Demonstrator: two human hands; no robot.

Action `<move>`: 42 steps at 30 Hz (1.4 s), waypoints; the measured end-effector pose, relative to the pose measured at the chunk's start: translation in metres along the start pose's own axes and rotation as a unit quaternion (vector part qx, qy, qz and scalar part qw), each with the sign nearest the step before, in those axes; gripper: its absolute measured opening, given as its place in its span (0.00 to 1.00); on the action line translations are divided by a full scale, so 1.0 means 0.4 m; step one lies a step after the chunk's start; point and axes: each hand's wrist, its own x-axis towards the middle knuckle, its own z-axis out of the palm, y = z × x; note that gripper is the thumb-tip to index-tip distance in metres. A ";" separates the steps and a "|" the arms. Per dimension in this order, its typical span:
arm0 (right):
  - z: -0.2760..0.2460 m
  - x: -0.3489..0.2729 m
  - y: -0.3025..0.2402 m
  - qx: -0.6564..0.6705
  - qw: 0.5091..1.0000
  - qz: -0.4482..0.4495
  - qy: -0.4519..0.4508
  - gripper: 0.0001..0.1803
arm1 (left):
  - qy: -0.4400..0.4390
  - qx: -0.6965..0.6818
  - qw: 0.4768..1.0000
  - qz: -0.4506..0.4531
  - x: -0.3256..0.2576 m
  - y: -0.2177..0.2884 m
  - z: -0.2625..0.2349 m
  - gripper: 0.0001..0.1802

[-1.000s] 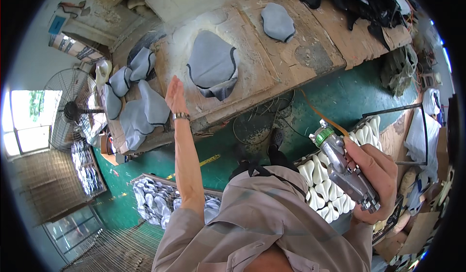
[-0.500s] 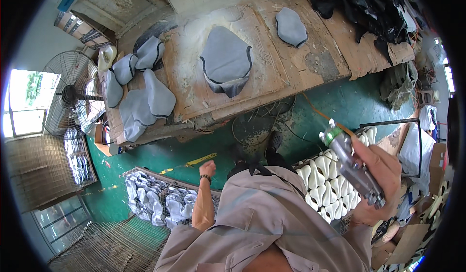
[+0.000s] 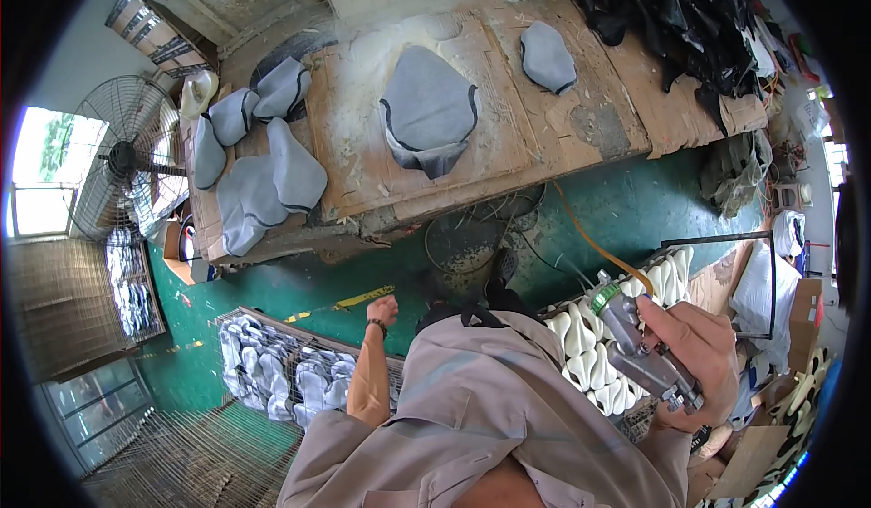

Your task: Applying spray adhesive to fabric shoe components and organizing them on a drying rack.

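Observation:
My right hand (image 3: 694, 349) grips a metal spray gun (image 3: 640, 349) with a green cap, held over a rack of white foam pieces (image 3: 590, 345) at my right side. An orange hose (image 3: 594, 245) runs from the gun toward the workbench. My left hand (image 3: 384, 309) hangs down at my side as a loose fist with nothing in it, above a wire crate of grey pieces (image 3: 272, 372). A grey seat-shaped cover (image 3: 428, 109) lies on the wooden workbench (image 3: 508, 159) ahead, with a smaller grey one (image 3: 547, 56) to its right.
Several grey covers (image 3: 259, 163) are piled at the bench's left end. Black material (image 3: 671, 18) is heaped at the far right of the bench. A standing fan (image 3: 122, 163) is at the left. The floor (image 3: 635, 204) is green, with cables under the bench.
My left arm has dropped from the bench down to my side, with the fingers curled. The spray gun in my right hand stays over the white pieces.

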 end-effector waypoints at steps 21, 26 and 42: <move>-0.008 -0.022 0.052 -0.051 0.987 -0.042 0.145 0.30 | 0.045 -0.186 0.892 0.409 -0.175 0.505 0.153 0.13; -0.024 -0.054 0.065 -0.094 0.983 0.004 0.158 0.30 | 0.130 -0.132 0.841 0.509 -0.221 0.687 0.187 0.14; -0.053 -0.130 0.140 -0.060 0.981 0.058 0.177 0.38 | 0.258 0.267 0.608 0.702 -0.209 1.044 0.252 0.17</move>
